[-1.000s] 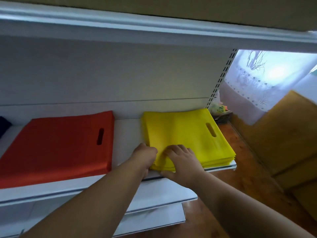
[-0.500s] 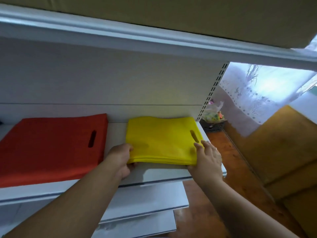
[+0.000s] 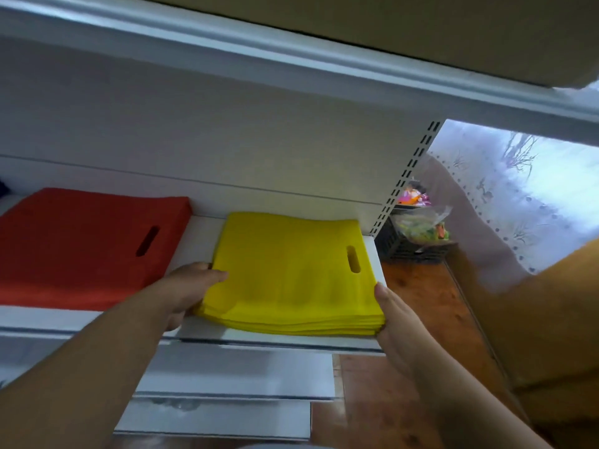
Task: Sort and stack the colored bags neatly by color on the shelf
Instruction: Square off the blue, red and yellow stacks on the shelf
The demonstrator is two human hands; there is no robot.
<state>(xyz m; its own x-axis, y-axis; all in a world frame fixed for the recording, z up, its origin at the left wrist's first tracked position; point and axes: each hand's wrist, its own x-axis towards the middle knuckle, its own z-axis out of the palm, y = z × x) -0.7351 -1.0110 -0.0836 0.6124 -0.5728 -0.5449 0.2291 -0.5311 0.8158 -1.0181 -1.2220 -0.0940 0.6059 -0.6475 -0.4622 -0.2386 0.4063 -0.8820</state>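
Stack of yellow non-woven cloth bags [image 3: 291, 273]: matt, soft, faintly rippled top sheet, layered edges along the front. Stack of red cloth bags [image 3: 81, 244]: same matt fabric look, no sheen. White shelf board [image 3: 201, 234]: smooth painted surface, looks like metal, slight gloss along the front lip. Slotted white upright [image 3: 402, 179]: painted metal, punched holes. Reddish-brown floor [image 3: 418, 303]: wood-look, polished, mottled. Brown cardboard box overhead [image 3: 421, 24]: dull, paper-like. Pale patterned curtain [image 3: 518, 179]: thin cloth, light passing through. Clear plastic wrapping [image 3: 421, 222]: glossy, crinkled.
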